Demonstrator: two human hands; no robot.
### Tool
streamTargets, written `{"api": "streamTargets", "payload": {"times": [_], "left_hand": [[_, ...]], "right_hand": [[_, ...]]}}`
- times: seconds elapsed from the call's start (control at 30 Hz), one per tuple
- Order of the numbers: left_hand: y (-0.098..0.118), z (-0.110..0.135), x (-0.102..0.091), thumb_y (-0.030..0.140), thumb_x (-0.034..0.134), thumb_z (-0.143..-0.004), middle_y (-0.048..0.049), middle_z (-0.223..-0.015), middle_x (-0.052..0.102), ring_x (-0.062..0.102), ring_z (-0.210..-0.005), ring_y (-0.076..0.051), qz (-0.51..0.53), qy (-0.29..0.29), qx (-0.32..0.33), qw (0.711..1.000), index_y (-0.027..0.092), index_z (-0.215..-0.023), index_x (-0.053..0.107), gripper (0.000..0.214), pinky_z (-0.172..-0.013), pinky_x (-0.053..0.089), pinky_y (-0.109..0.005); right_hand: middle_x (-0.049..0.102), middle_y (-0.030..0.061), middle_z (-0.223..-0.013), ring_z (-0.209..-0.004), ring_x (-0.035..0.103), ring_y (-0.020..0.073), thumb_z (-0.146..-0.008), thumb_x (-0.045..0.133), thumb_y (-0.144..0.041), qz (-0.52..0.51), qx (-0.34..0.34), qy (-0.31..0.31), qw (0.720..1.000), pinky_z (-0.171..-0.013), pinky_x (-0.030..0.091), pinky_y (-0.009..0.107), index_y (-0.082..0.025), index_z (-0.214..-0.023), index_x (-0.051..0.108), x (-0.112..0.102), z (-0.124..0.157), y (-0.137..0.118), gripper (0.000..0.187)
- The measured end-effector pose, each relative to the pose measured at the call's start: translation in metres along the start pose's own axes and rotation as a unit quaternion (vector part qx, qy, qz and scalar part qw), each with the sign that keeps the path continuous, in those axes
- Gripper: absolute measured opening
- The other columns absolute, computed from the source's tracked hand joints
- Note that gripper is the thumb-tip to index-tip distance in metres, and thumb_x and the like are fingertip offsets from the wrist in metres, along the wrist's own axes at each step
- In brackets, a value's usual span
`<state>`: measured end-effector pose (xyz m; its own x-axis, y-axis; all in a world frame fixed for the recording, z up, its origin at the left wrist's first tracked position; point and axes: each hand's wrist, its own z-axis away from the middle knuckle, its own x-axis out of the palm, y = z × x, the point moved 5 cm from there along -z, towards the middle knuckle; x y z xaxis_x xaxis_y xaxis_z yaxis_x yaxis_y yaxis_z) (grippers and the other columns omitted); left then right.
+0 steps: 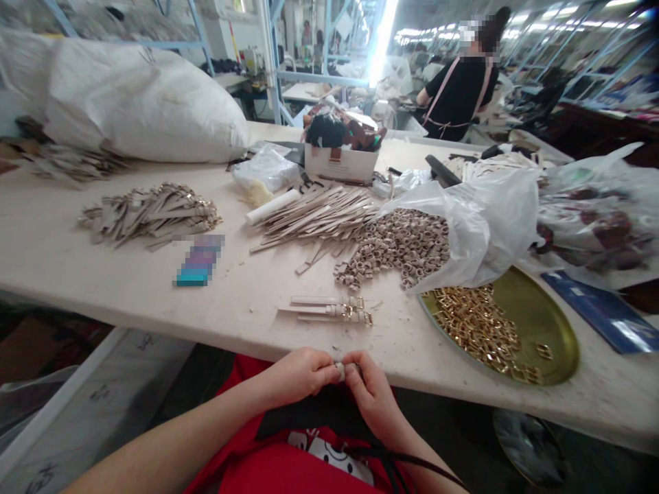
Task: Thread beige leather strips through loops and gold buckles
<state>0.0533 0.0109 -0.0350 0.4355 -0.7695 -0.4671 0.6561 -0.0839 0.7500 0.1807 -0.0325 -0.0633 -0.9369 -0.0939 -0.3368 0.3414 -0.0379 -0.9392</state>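
Note:
My left hand [301, 374] and my right hand [371, 391] meet just below the table's front edge, both closed in a pinch on one small beige strap piece [340, 371]. On the table just above them lie a few finished beige straps with gold buckles [334, 310]. A round brass tray [546, 322] of gold buckles [478, 329] sits to the right. A heap of small beige loops [399, 247] spills from a white plastic bag [484, 219]. Loose beige straps [319, 214] lie behind it.
Another pile of straps with buckles [152, 214] lies at the left, near a blurred blue-purple flat object [200, 261]. A big white sack [139, 103], a white box [340, 161] and clear bags [597, 206] stand further back. A person in black [460, 89] works beyond the table.

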Motion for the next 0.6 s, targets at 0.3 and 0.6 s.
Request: {"api": "streamTargets", "payload": {"times": [0.3,0.6], "left_hand": [[0.013,-0.008,-0.011,0.036,0.033,-0.085,0.0008,-0.057,0.057,0.047,-0.049,-0.011,-0.059,0.017,0.042,0.997,0.016,-0.068,0.058,0.036,-0.049,0.03,-0.021],[0.008,-0.046,-0.024,0.033,0.045,-0.082,-0.0104,-0.079,0.064,0.058,-0.074,-0.024,-0.203,0.117,0.01,0.972,0.015,-0.079,0.062,0.025,-0.067,0.039,-0.029]], "right_hand": [[0.06,0.0041,-0.081,-0.075,0.056,0.0158,-0.09,0.031,-0.03,0.053,-0.047,0.046,0.996,-0.067,0.043,0.027,-0.02,-0.091,0.051,-0.001,-0.01,-0.013,0.023],[0.064,0.0096,-0.086,-0.078,0.058,0.0216,-0.088,0.035,-0.023,0.252,-0.067,0.083,0.962,-0.069,0.042,0.033,-0.016,-0.096,0.053,-0.007,-0.054,-0.005,0.022]]}}
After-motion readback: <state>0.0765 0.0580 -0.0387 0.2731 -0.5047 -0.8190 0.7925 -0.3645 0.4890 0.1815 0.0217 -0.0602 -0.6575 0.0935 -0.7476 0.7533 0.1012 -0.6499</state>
